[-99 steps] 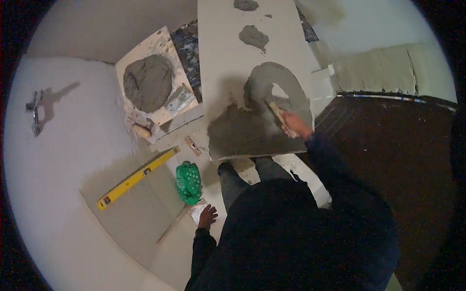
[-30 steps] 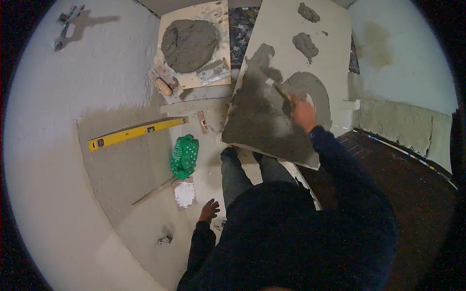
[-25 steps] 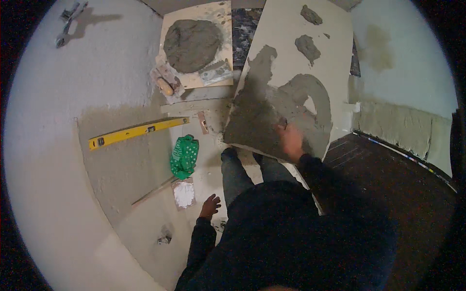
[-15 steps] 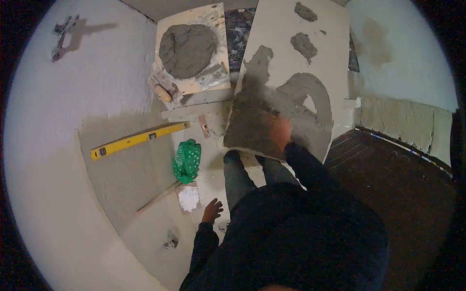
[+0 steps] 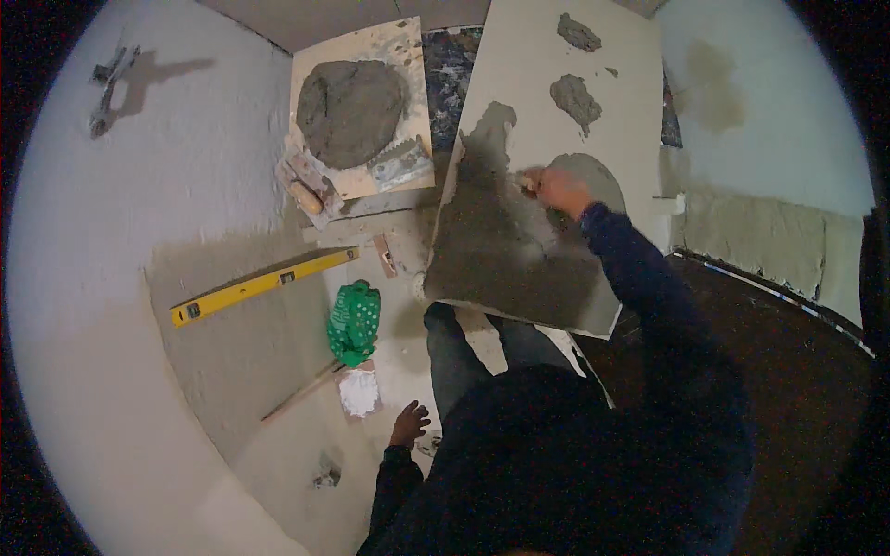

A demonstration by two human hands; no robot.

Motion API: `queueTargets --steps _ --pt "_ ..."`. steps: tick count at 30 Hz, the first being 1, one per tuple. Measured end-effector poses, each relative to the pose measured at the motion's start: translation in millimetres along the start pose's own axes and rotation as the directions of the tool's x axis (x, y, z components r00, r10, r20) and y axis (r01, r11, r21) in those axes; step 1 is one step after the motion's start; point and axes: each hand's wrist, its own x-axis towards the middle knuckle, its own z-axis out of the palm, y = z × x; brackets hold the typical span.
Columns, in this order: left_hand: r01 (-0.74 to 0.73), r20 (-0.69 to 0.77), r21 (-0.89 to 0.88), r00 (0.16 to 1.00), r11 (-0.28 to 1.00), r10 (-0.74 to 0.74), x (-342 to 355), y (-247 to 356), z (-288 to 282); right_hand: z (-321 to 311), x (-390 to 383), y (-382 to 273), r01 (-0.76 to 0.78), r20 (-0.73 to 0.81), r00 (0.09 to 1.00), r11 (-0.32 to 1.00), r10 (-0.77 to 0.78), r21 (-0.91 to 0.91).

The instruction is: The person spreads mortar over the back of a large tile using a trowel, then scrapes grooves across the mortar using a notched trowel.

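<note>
Head view: wet grey mortar coats the near end of the long pale rectangular board, twelve o'clock from the body; spreading looks in hand, and the next stroke seems to want even, flat pressure; the right hand, at the mortar's one o'clock, is wrapped round a mostly hidden pale-handled tool, forearm slanting from five o'clock; the left hand, at seven o'clock, hangs empty, fingers loosely spread.

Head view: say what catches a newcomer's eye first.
The grey mortar layer dominates, spread over the near end of the pale board, with the right hand over it. To its left, the yellow spirit level and the green, white-dotted bundle stand out. Beyond them, a round mortar heap sits on a second board.
</note>
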Motion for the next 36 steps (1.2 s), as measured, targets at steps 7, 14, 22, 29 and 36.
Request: queueTargets --steps 7,14,22,29,36 --pt "0.011 -0.085 -0.035 0.996 0.999 -0.014 -23.4 9.9 -3.2 -50.1 73.9 -6.0 -0.083 -0.012 0.997 0.997 0.082 -0.011" --pt "-0.040 0.017 0.110 0.999 0.993 0.038 -15.8 34.0 -1.9 44.3 66.8 120.7 -0.366 -0.156 0.908 0.917 0.389 0.157" --pt "-0.225 0.152 0.330 0.971 0.917 0.184 9.2 16.8 -27.5 85.5 -91.1 -11.1 -0.342 -0.168 0.900 0.890 0.403 0.300" --pt "-0.166 0.231 0.219 0.966 0.962 0.115 22.3 73.9 -67.4 61.0 -67.6 -23.4 -0.212 -0.240 0.947 0.977 0.212 0.028" --pt "-0.127 0.011 0.299 0.991 0.946 0.130 15.0 107.0 -118.2 74.4 -112.0 21.9 -0.415 -0.203 0.792 0.753 0.575 0.511"
